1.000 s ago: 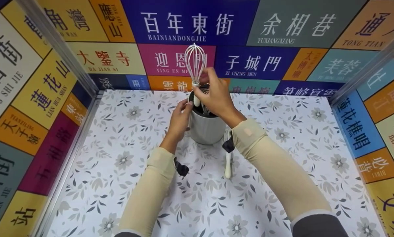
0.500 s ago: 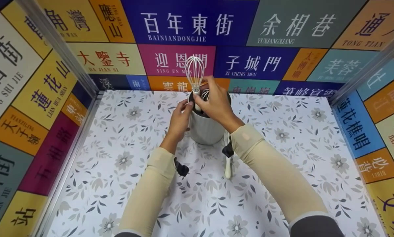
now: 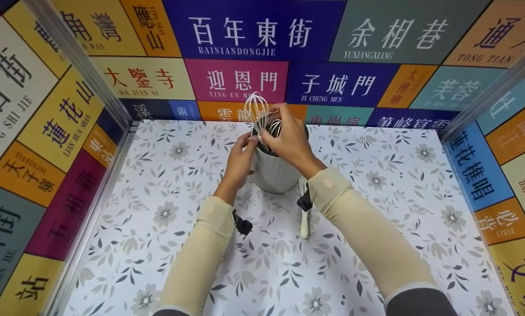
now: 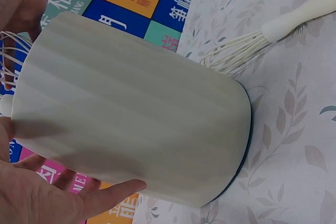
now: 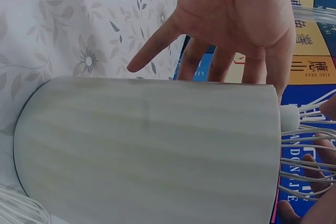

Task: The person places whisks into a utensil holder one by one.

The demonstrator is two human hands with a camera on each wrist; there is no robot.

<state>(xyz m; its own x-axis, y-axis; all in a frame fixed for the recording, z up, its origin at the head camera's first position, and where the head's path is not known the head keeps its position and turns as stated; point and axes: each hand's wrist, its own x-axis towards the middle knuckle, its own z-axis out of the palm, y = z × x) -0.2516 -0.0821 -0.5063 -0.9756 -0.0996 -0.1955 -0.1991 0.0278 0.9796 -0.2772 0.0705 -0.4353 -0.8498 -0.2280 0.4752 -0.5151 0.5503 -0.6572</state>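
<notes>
A ribbed light-grey utensil holder [image 3: 274, 173] with a dark inside stands upright at the back middle of the table. My left hand [image 3: 239, 159] grips its left side, thumb at the rim. With my right hand [image 3: 291, 137] I pinch a wire whisk [image 3: 256, 106] over the mouth, wires up and tilted slightly left. Its handle is down inside the holder, and only the pale collar [image 5: 290, 118] shows above the rim in the right wrist view. The wires of another whisk [image 3: 276, 127] rise from the holder beside my right fingers.
A third whisk with a cream handle [image 3: 305, 224] lies on the flower-patterned table [image 3: 157, 263], just right of the holder, partly hidden by the right wrist's black camera mount. Panels with coloured signs [image 3: 253, 30] wall in the back and both sides.
My right hand has come down with the whisk, so its handle has sunk into the holder and its wires now lean a little left. The left hand keeps its place on the holder.
</notes>
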